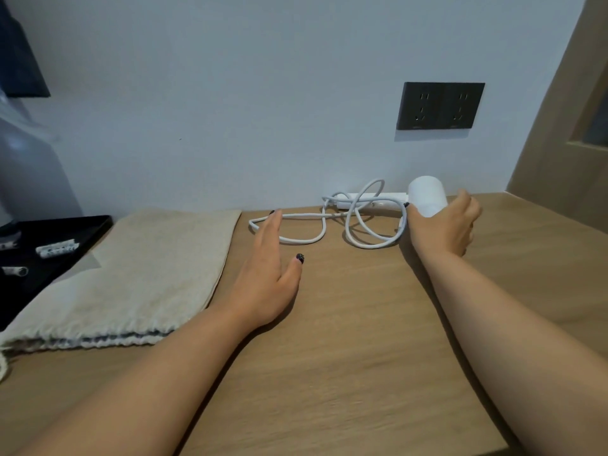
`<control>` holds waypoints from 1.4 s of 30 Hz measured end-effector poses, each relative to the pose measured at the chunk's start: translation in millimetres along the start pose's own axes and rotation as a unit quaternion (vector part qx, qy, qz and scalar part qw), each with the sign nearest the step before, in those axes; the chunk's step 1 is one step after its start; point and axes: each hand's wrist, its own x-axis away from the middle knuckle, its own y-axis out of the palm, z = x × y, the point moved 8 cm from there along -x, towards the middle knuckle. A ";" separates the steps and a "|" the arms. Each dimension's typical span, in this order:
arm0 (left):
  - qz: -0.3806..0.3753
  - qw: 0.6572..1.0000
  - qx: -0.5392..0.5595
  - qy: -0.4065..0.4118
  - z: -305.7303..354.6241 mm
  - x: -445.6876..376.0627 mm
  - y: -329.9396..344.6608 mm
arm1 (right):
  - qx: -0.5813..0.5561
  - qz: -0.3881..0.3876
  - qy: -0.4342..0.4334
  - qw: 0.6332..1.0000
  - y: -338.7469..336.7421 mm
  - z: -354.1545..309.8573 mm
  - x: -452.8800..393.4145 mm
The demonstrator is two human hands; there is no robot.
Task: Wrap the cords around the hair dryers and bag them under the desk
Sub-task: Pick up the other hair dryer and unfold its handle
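One white hair dryer (426, 195) lies at the back of the wooden tabletop (345, 340), against the wall, head to the right, handle pointing left. Right hand (444, 225) is at the dryer's head — thumb and fingers spread around its near side, touching it; whether they actually grip cannot be told. One white cord (329, 222) runs off the handle in loose loops across the tabletop, uncoiled. Left hand (266, 271) flat and open, fingers straight and together, thumb out, dark-painted nails; its fingertips (274, 216) reach the cord's leftmost loop, well apart from the dryer.

One cream drawstring bag (138, 278) lies flat just left of the left hand. One black tray (98, 225) beyond it at the left edge — three small white sachets (57, 250) in it. One dark double socket plate (441, 106) on the wall above the dryer.
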 end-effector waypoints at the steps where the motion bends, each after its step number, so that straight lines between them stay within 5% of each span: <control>1: -0.002 1.000 0.000 0.000 0.1 0.4 0.2 | 0.025 -0.014 0.004 1.000 2.0 2.3 -1.8; 5: -0.001 1.000 0.005 -0.007 -0.7 1.0 -0.7 | 0.113 -0.051 -0.015 0.992 7.4 3.6 -10.1; 11: -0.002 1.000 -0.001 -0.002 4.0 1.3 -1.0 | 0.047 -0.042 -0.021 0.998 -6.9 -3.2 -12.2; 16: 0.020 0.999 0.038 0.016 7.3 -0.9 -7.2 | -0.021 0.028 -0.243 0.970 -21.6 -59.9 11.6; 23: 0.090 0.977 0.192 0.013 10.7 -0.6 -40.6 | -0.051 0.139 -0.544 0.826 -45.3 -126.7 90.6; 26: 0.094 0.936 0.337 -0.024 11.5 -0.6 -49.5 | -0.055 0.125 -0.624 0.770 -40.1 -142.7 127.1; 30: 0.116 0.811 0.564 -0.107 12.7 5.7 -53.1 | -0.063 0.098 -0.724 0.680 -28.2 -152.1 178.6; 34: 0.138 0.732 0.643 -0.177 1.6 19.7 -56.8 | -0.080 0.060 -0.784 0.613 -17.2 -154.8 220.0; 36: 0.158 0.722 0.642 -0.204 -11.0 26.2 -58.2 | -0.093 0.004 -0.776 0.624 -12.2 -154.9 230.4; 42: 0.208 0.679 0.663 -0.237 -40.6 33.6 -69.8 | -0.128 -0.093 -0.650 0.744 -7.3 -156.7 230.1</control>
